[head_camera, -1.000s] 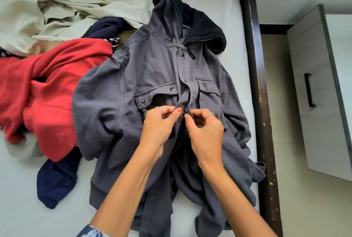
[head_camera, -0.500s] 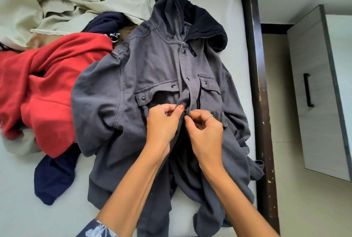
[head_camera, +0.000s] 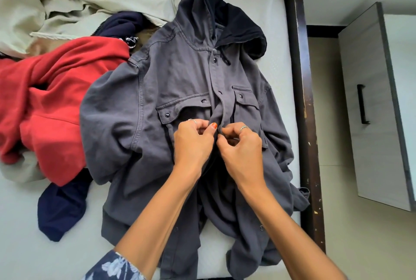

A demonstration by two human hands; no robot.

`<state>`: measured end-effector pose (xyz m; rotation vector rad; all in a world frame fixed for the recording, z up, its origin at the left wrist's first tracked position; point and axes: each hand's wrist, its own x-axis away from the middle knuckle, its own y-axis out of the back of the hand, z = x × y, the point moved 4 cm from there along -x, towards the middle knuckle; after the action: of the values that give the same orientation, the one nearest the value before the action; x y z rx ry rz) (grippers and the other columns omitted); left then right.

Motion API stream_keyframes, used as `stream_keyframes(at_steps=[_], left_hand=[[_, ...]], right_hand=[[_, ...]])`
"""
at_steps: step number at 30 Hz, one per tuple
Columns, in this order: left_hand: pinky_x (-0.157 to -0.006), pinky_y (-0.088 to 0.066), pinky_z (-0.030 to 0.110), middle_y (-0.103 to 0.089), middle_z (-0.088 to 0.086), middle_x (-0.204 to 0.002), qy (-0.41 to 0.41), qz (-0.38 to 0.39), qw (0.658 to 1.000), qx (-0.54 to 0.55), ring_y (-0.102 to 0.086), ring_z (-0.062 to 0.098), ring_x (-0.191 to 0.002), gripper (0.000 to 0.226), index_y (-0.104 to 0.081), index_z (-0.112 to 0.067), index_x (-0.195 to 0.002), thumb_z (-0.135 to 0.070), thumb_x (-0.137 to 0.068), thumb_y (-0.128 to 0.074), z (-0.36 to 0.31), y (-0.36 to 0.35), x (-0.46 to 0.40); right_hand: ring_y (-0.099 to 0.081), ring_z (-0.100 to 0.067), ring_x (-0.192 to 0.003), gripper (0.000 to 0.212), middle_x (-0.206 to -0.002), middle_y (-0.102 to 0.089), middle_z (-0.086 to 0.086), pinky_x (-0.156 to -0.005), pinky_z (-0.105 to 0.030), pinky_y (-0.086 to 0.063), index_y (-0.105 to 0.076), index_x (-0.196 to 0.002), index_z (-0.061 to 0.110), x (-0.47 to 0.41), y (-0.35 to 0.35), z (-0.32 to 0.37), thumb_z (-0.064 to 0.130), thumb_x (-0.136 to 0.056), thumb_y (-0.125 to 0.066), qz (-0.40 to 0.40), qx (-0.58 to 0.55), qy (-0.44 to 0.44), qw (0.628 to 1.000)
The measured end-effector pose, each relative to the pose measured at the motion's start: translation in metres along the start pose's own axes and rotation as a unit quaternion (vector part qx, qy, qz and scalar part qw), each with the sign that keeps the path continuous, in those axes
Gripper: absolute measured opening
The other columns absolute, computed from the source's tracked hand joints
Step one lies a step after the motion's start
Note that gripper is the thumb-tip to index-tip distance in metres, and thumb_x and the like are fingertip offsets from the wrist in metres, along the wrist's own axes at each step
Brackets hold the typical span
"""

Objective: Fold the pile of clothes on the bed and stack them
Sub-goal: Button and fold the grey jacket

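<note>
A grey hooded jacket [head_camera: 180, 81] lies face up on the white bed [head_camera: 22, 246], its hood toward the far end. The front is fastened at the top and hangs apart below my hands. My left hand [head_camera: 193, 142] pinches the left edge of the front placket at chest height. My right hand [head_camera: 242, 147] pinches the right edge against it, fingers curled, the two hands almost touching. To the left lies the pile: a red garment [head_camera: 56, 108], a navy garment [head_camera: 60, 210] and beige clothes [head_camera: 78, 3].
A dark wooden bed frame [head_camera: 304, 104] runs along the right side of the mattress. Beyond it stands a grey cabinet [head_camera: 373, 108] with a black handle on a pale floor. Bare mattress shows at the near left.
Both hands stay at the same spot on the placket with only small finger movement. The view has shifted slightly; the jacket has not moved.
</note>
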<state>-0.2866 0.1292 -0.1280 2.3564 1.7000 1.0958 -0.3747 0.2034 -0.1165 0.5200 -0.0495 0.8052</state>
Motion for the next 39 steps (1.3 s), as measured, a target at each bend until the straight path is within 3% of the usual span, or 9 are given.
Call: stream_keyframes(at_steps=[6,10,13,18,22,25,30,35,39], left_hand=[[-0.066,-0.042,0.026,-0.063,0.001,-0.074,-0.037,0.111,0.99,-0.082,-0.053,0.014,-0.069,0.013,-0.069,-0.012,-0.087,-0.023,-0.089,-0.063,0.003,-0.001,-0.022],[-0.063,-0.03,0.026,-0.053,-0.001,-0.065,-0.078,0.155,0.961,-0.216,-0.047,0.019,-0.069,0.016,-0.065,-0.011,-0.088,-0.023,-0.094,-0.056,-0.008,0.0,-0.042],[-0.075,-0.038,0.03,-0.063,0.008,-0.086,-0.113,0.12,0.954,-0.25,-0.056,0.029,-0.087,0.015,-0.06,-0.008,-0.098,-0.02,-0.095,-0.054,-0.003,-0.004,-0.046],[-0.079,-0.045,0.038,-0.052,0.007,-0.095,-0.246,-0.034,0.93,-0.269,-0.053,0.03,-0.087,0.029,-0.05,-0.007,-0.101,-0.024,-0.085,-0.067,0.029,-0.004,0.011],[-0.086,-0.048,0.041,-0.051,0.011,-0.113,-0.167,-0.01,0.928,-0.333,-0.05,0.03,-0.099,0.061,-0.047,-0.004,-0.125,-0.027,-0.076,-0.076,0.071,-0.007,0.019],[-0.082,-0.051,0.047,-0.056,0.015,-0.104,-0.154,0.015,0.922,-0.354,-0.056,0.037,-0.094,0.035,-0.06,-0.001,-0.11,-0.01,-0.077,-0.07,0.078,-0.011,0.002],[-0.074,-0.047,0.047,-0.065,0.018,-0.099,-0.119,0.013,0.948,-0.295,-0.057,0.044,-0.092,0.018,-0.062,-0.007,-0.102,-0.003,-0.09,-0.05,0.055,0.008,0.004],[-0.066,-0.036,0.036,-0.065,0.021,-0.094,-0.084,0.002,0.976,-0.203,-0.055,0.044,-0.088,0.017,-0.054,-0.008,-0.109,-0.006,-0.096,-0.043,0.04,0.026,0.028],[-0.062,-0.029,0.024,-0.06,0.005,-0.084,-0.09,0.038,0.987,-0.13,-0.049,0.024,-0.077,0.012,-0.052,-0.01,-0.102,-0.009,-0.098,-0.041,0.034,0.028,0.03]], right_hand=[[-0.052,-0.003,-0.061,0.017,-0.074,-0.057,0.013,-0.06,-0.009,-0.042,-0.052,-0.09,0.015,-0.002,-0.001,-0.013,0.007,-0.083,-0.065,0.085,0.037,-0.05,0.994],[-0.06,-0.019,-0.085,0.019,-0.083,-0.061,0.009,-0.075,-0.034,-0.048,-0.051,-0.096,0.021,0.009,-0.007,-0.049,0.019,-0.084,-0.065,0.147,0.163,-0.103,0.97],[-0.059,-0.024,-0.08,0.01,-0.079,-0.062,0.001,-0.067,-0.034,-0.043,-0.059,-0.089,0.013,0.011,-0.006,-0.06,0.023,-0.09,-0.059,0.133,0.193,-0.094,0.968],[-0.051,-0.009,-0.068,0.011,-0.078,-0.06,0.003,-0.06,-0.006,-0.037,-0.065,-0.096,0.01,0.006,0.004,-0.06,0.02,-0.093,-0.059,0.118,0.16,-0.089,0.976],[-0.053,-0.007,-0.065,0.007,-0.076,-0.063,0.001,-0.06,-0.006,-0.039,-0.065,-0.096,0.011,0.012,0.009,-0.065,0.013,-0.089,-0.064,0.125,0.128,-0.119,0.977],[-0.05,-0.006,-0.059,0.004,-0.073,-0.063,-0.005,-0.058,-0.006,-0.039,-0.064,-0.085,0.008,0.016,0.014,-0.07,0.011,-0.086,-0.068,0.105,0.13,-0.136,0.976],[-0.056,-0.009,-0.065,0.01,-0.072,-0.063,0.002,-0.059,-0.015,-0.04,-0.059,-0.082,0.015,0.026,0.021,-0.061,0.019,-0.09,-0.064,0.119,0.114,-0.143,0.976],[-0.037,-0.003,-0.053,0.012,-0.055,-0.05,0.014,-0.06,-0.026,-0.033,-0.049,-0.085,0.02,0.047,0.024,-0.04,0.02,-0.096,-0.053,0.155,-0.007,-0.175,0.972],[-0.061,-0.012,-0.072,0.007,-0.08,-0.07,-0.001,-0.069,-0.022,-0.049,-0.06,-0.099,0.012,0.058,0.023,-0.026,0.015,-0.096,-0.054,0.159,-0.141,-0.228,0.95]])
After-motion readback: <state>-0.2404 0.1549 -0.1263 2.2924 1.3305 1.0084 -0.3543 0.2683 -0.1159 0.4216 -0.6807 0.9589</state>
